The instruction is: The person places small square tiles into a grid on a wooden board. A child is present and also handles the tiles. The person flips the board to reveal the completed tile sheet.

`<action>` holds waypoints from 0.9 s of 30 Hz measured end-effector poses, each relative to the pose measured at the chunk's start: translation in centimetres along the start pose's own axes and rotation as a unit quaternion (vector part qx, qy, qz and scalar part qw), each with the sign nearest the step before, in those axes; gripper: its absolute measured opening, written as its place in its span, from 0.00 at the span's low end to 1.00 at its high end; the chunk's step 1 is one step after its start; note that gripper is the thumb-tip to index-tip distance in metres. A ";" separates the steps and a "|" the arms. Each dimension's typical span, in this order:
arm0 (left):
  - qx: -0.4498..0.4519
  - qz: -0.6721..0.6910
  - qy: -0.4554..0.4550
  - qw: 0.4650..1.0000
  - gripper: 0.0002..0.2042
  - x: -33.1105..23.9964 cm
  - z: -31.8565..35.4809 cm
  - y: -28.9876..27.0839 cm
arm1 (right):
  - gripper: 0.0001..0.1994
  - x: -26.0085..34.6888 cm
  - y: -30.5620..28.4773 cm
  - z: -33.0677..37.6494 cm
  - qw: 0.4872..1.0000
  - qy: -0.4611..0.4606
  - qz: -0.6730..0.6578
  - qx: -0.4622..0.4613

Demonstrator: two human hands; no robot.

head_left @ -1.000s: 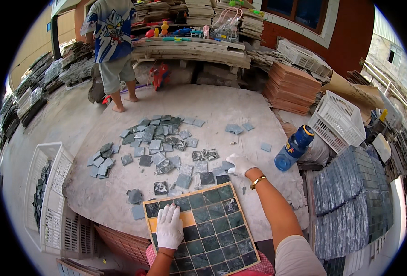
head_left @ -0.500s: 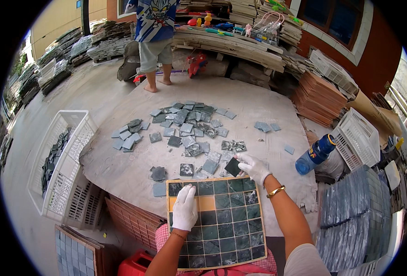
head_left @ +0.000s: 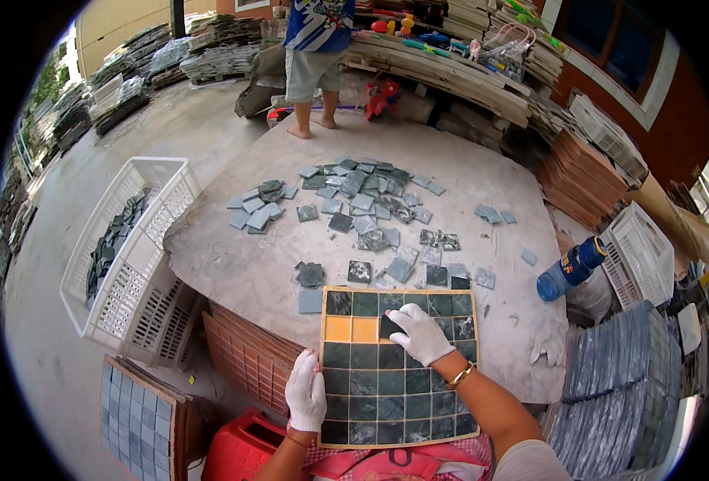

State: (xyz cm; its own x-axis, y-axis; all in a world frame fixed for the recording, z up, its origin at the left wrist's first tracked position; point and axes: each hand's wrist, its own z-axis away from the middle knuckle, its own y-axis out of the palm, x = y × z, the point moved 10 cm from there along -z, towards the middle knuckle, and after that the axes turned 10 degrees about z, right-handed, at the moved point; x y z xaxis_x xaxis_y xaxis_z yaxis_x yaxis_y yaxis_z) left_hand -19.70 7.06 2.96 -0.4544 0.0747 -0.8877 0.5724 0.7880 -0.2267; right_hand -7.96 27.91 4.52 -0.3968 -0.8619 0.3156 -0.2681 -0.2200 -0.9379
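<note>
A framed grid tray (head_left: pixel 401 381) of square dark green stone tiles rests before me at the table's near edge. In its second row, two cells (head_left: pixel 351 329) at the left show a bare orange base. My right hand (head_left: pixel 423 337), in a white glove, pinches a dark square tile (head_left: pixel 390 326) at the cell right of those two; the fingers hide part of it. My left hand (head_left: pixel 305 391), also gloved, grips the tray's left edge. Beyond the tray lie loose tiles (head_left: pixel 362 202), some in a heap, others scattered singly, such as a speckled black one (head_left: pixel 359 272).
A white plastic crate (head_left: pixel 134 268) of tiles stands left, near stacked brown grid trays (head_left: pixel 246 353) and a red plastic container (head_left: pixel 242 449). Right are a blue bottle (head_left: pixel 569 270) and stacked tile sheets (head_left: pixel 611 385). A barefoot person (head_left: pixel 313 76) stands at the table's far end.
My right hand has brought the dark tile from beyond the tray's far edge to its second row. My left hand has moved off the tiles down to the tray's left edge. The view has shifted.
</note>
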 end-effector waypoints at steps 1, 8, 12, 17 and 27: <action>0.028 -0.014 0.020 0.999 0.16 -1.2 0.3 0.5 | 0.21 0.2 -0.2 0.5 0.999 -0.005 0.042 -0.023; 0.209 -0.118 0.135 0.961 0.24 -5.8 -0.8 9.4 | 0.20 0.4 1.2 0.1 0.992 -0.058 -0.040 0.100; 0.272 -0.250 0.156 0.916 0.30 -4.8 -2.3 14.3 | 0.19 -4.2 -2.4 0.0 0.997 -0.003 -0.076 -0.003; 0.290 -0.279 0.160 0.901 0.32 -3.4 -2.4 15.3 | 0.19 -20.1 -7.4 2.8 0.962 0.256 0.051 -0.085; 0.278 -0.278 0.160 0.905 0.31 -3.9 -2.5 15.3 | 0.22 -27.9 -8.1 2.9 0.955 0.274 0.096 -0.061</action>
State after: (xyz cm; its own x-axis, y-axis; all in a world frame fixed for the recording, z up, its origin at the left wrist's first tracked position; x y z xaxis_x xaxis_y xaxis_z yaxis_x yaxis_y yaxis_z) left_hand -10.88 20.30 3.99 -0.9019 0.0046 -0.4320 0.4083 0.3358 -0.8488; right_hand 7.80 52.38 2.87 -0.8397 -0.5054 0.1988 -0.2311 0.0011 -0.9729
